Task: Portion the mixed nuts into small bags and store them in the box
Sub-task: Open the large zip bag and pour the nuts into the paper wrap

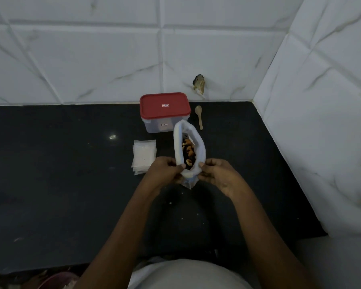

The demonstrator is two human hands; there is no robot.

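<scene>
1. A dark stone counter (50, 184) fills most of the view, running from the near edge to a wall of white marbled tiles (81, 59) at the far side and along the right.
2. The person's left hand (165, 171) and right hand (218, 174) meet over the middle of the counter, forearms reaching in from the near edge.
3. A clear plastic box (157, 125) stands at the far side against the wall, shut under a red lid (165, 106).
4. Both hands hold a large white bag (199, 142) with its mouth spread wide open; it sits just near of the box, slightly to its right. The left fingers and thumb pinch the near-left edge of the mouth, and the right fingers and thumb pinch the near-right edge.
5. The mixed nuts (188, 152) lie inside this bag, pale and dark pieces visible through the opening.
6. A stack of small clear bags (144, 155) lies flat on the counter left of the large bag, just beside the left hand.
7. A small wooden spoon (198, 116) lies right of the box, bowl toward the wall.
8. A chipped hole (198, 84) marks the tile above the spoon.
</scene>
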